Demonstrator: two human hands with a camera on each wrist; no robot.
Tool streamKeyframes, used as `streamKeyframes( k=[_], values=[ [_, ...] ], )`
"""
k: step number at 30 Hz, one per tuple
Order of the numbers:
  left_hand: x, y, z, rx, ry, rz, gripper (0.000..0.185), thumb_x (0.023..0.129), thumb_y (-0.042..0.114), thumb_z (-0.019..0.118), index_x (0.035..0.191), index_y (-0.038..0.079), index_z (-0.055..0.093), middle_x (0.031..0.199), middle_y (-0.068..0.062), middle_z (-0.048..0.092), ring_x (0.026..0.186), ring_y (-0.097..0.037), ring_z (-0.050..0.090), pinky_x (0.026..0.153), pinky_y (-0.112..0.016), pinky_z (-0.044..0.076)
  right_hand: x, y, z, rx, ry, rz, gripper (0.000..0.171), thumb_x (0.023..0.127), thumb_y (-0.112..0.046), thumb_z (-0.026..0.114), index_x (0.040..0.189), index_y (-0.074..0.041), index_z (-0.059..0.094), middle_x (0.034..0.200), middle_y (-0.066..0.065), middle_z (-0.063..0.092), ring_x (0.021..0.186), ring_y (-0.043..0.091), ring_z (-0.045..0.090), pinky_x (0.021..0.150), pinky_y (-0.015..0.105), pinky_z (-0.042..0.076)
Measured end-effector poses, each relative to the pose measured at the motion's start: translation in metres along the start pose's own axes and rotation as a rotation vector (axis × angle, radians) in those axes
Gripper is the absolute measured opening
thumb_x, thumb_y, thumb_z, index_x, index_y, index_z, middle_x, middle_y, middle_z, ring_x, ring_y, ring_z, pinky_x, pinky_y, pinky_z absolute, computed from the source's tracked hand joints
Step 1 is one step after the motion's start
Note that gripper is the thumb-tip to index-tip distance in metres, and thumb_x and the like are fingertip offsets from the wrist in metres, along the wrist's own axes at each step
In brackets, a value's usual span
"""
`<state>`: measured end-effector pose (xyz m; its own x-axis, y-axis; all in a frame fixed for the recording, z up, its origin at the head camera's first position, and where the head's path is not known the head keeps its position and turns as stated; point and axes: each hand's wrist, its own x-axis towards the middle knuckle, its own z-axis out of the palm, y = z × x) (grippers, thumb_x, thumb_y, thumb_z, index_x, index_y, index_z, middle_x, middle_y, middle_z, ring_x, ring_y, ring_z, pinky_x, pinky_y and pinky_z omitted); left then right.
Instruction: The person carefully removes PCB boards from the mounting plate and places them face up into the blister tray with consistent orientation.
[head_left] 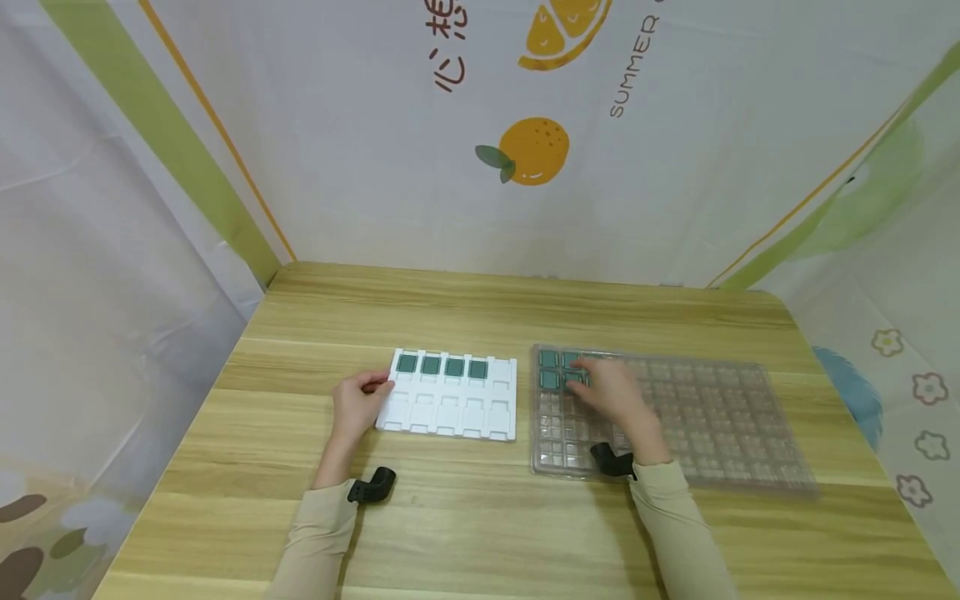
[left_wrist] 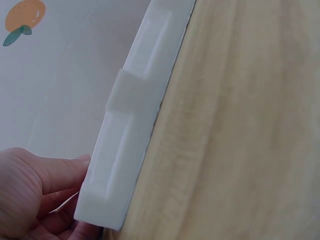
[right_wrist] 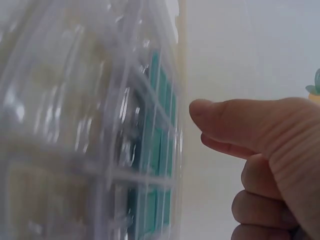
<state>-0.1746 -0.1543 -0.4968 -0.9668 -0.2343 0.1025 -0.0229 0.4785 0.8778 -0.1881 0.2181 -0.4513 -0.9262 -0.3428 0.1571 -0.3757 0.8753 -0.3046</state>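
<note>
My left hand (head_left: 362, 407) grips the left edge of a white plastic tray (head_left: 435, 400), thumb on the rim and fingers at its outer side. In the left wrist view, the thumb presses on the tray's side wall (left_wrist: 115, 155). Four-sided green chips (head_left: 454, 367) sit in several pockets of its far row. My right hand (head_left: 617, 392) hovers over the far left corner of a clear plastic tray (head_left: 705, 417), near several more green chips (head_left: 550, 380). Its thumb and forefinger reach out apart, with nothing visible between them; the right wrist view shows the thumb (right_wrist: 225, 117) off the tray.
Both trays lie on a wooden table (head_left: 450, 517), with a narrow gap between them. Black wrist mounts (head_left: 372, 485) sit on both sleeves. Behind the table hangs a white printed curtain (head_left: 375, 167).
</note>
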Motion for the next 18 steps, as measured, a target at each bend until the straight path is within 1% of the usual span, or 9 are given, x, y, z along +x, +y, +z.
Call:
streamKeyframes(
  k=[2, 4, 6, 9, 10, 12, 14, 17, 18],
  values=[
    [0.000, 0.000, 0.000, 0.003, 0.003, 0.002, 0.016, 0.081, -0.002, 0.067, 0.096, -0.008, 0.070, 0.087, -0.022, 0.068, 0.072, -0.018, 0.058, 0.058, -0.015, 0.041, 0.002, -0.003, 0.001, 0.001, 0.008, -0.008, 0.031, 0.080, -0.017, 0.074, 0.105, 0.001, 0.067, 0.061, 0.004, 0.062, 0.045, 0.008, 0.041, 0.047, 0.028, 0.040],
    [-0.001, 0.000, 0.000, 0.005, 0.003, 0.004, 0.016, 0.081, -0.002, 0.067, 0.096, -0.008, 0.070, 0.087, -0.023, 0.068, 0.072, -0.019, 0.059, 0.058, -0.015, 0.042, 0.004, -0.006, 0.002, 0.005, 0.020, -0.015, 0.031, 0.079, -0.017, 0.075, 0.104, 0.000, 0.068, 0.060, 0.003, 0.061, 0.045, 0.007, 0.039, 0.046, 0.027, 0.038],
    [-0.001, 0.000, 0.000, 0.005, 0.000, 0.002, 0.016, 0.082, -0.002, 0.067, 0.096, -0.009, 0.070, 0.087, -0.023, 0.068, 0.072, -0.019, 0.059, 0.058, -0.015, 0.042, 0.006, -0.010, 0.002, 0.018, 0.015, -0.009, 0.031, 0.080, -0.017, 0.075, 0.105, 0.000, 0.068, 0.054, 0.002, 0.056, 0.043, 0.007, 0.034, 0.043, 0.025, 0.032],
    [-0.002, 0.001, -0.001, 0.005, -0.006, -0.003, 0.016, 0.082, -0.002, 0.067, 0.096, -0.009, 0.070, 0.087, -0.023, 0.067, 0.073, -0.021, 0.059, 0.057, -0.016, 0.042, 0.008, -0.015, 0.002, 0.014, 0.012, -0.012, 0.031, 0.080, -0.018, 0.075, 0.106, -0.001, 0.068, 0.060, 0.005, 0.062, 0.044, 0.007, 0.038, 0.044, 0.026, 0.034],
    [-0.001, 0.002, -0.001, 0.005, -0.008, -0.004, 0.017, 0.082, -0.002, 0.067, 0.097, -0.009, 0.069, 0.088, -0.023, 0.067, 0.073, -0.021, 0.059, 0.057, -0.016, 0.042, 0.009, -0.017, 0.002, 0.020, 0.001, -0.006, 0.032, 0.080, -0.018, 0.074, 0.107, -0.002, 0.068, 0.058, 0.005, 0.060, 0.044, 0.008, 0.038, 0.044, 0.026, 0.034],
    [-0.001, 0.002, -0.001, 0.006, -0.009, -0.007, 0.017, 0.082, -0.002, 0.067, 0.097, -0.009, 0.069, 0.088, -0.023, 0.067, 0.073, -0.022, 0.059, 0.057, -0.016, 0.042, 0.010, -0.019, 0.003, 0.020, -0.004, -0.008, 0.031, 0.081, -0.019, 0.073, 0.107, -0.002, 0.068, 0.063, 0.006, 0.063, 0.046, 0.009, 0.043, 0.045, 0.027, 0.038],
    [-0.001, 0.002, -0.001, 0.007, -0.011, -0.008, 0.017, 0.082, -0.002, 0.067, 0.097, -0.009, 0.069, 0.088, -0.023, 0.067, 0.073, -0.022, 0.059, 0.057, -0.016, 0.042, 0.012, -0.022, 0.003, 0.034, -0.022, -0.006, 0.031, 0.082, -0.019, 0.072, 0.108, -0.002, 0.067, 0.057, 0.004, 0.059, 0.044, 0.011, 0.040, 0.044, 0.028, 0.036],
    [-0.001, 0.002, -0.001, 0.005, -0.012, -0.011, 0.017, 0.082, -0.002, 0.067, 0.097, -0.009, 0.069, 0.088, -0.023, 0.068, 0.072, -0.020, 0.059, 0.057, -0.016, 0.042, 0.015, -0.025, 0.004, 0.036, -0.013, -0.022, 0.030, 0.082, -0.019, 0.072, 0.107, -0.003, 0.068, 0.059, 0.001, 0.059, 0.044, 0.008, 0.039, 0.044, 0.026, 0.035],
    [-0.001, 0.002, -0.001, 0.005, -0.012, -0.012, 0.017, 0.082, -0.002, 0.067, 0.097, -0.009, 0.069, 0.088, -0.023, 0.067, 0.072, -0.019, 0.059, 0.057, -0.016, 0.042, 0.016, -0.027, 0.004, 0.047, -0.018, -0.022, 0.030, 0.082, -0.018, 0.072, 0.107, -0.002, 0.068, 0.056, 0.000, 0.056, 0.043, 0.008, 0.036, 0.044, 0.026, 0.033]
  ],
)
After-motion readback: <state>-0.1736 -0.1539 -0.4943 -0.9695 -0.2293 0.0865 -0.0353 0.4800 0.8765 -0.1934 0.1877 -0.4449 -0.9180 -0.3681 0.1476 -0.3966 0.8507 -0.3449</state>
